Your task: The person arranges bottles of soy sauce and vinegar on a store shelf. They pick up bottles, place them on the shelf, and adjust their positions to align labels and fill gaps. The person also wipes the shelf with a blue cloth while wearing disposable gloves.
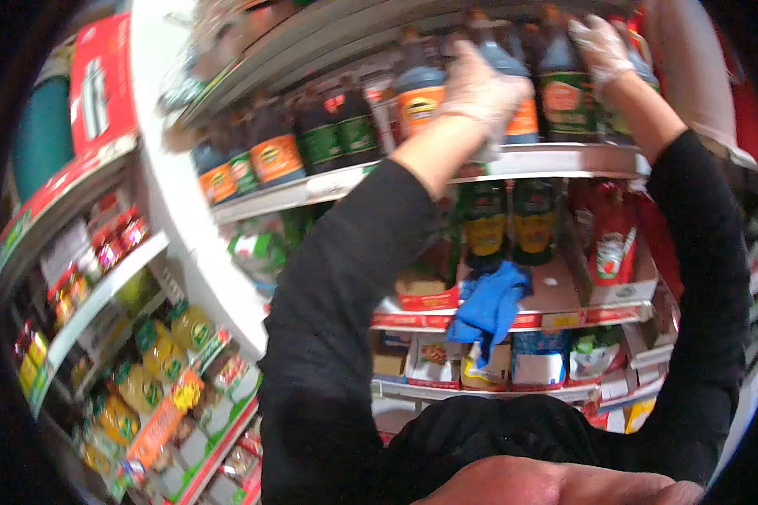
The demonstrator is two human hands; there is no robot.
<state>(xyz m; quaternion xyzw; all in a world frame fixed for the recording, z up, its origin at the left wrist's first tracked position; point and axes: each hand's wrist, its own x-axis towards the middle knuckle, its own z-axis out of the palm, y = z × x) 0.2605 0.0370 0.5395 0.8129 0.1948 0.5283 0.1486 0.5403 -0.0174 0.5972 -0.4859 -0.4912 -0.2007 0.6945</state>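
Note:
Both of my hands wear thin clear gloves and are at the upper shelf, among dark sauce-like bottles. My left hand (483, 88) is wrapped around a dark bottle with an orange label (523, 120), covering most of its middle. Left of it stands another orange-labelled bottle (420, 104). My right hand (602, 50) is beside the upper part of a dark bottle with a green label (566, 101); blur hides whether its fingers grip anything. Another bottle (642, 69) is partly hidden behind that hand.
More bottles (275, 151) line the shelf leftward, behind a white front edge (543, 160). A blue cloth (493, 303) hangs over the lower shelf's edge, below green bottles (485, 221). Red pouches (613, 246) sit in a carton at right. A white pillar (183, 189) separates another stocked rack.

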